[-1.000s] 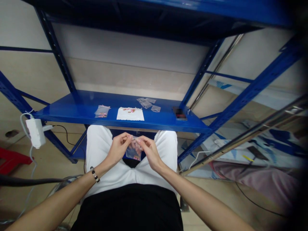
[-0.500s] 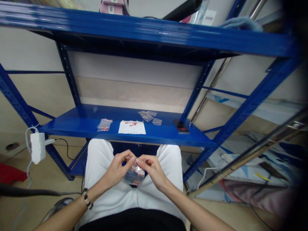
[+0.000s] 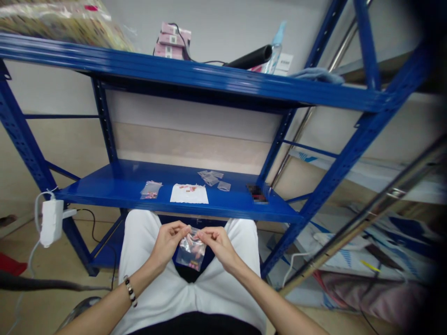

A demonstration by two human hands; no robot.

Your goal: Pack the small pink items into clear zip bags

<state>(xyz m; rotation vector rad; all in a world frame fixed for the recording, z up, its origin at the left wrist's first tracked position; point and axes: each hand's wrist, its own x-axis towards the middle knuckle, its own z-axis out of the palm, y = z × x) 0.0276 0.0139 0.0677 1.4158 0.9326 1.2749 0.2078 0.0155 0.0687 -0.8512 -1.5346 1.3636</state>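
Pinching a clear bag (image 3: 187,252) by its top in my nearly closed left hand (image 3: 170,240) and right hand (image 3: 219,244), six o'clock from the white paper (image 3: 189,197), I have it hanging flatter than a moment ago, its pink pieces (image 3: 193,265) showing clearer.

Stacked pink boxes (image 3: 172,42), a blue-topped bottle (image 3: 276,50) and a blue cloth (image 3: 319,74) sit on the upper shelf (image 3: 167,70).
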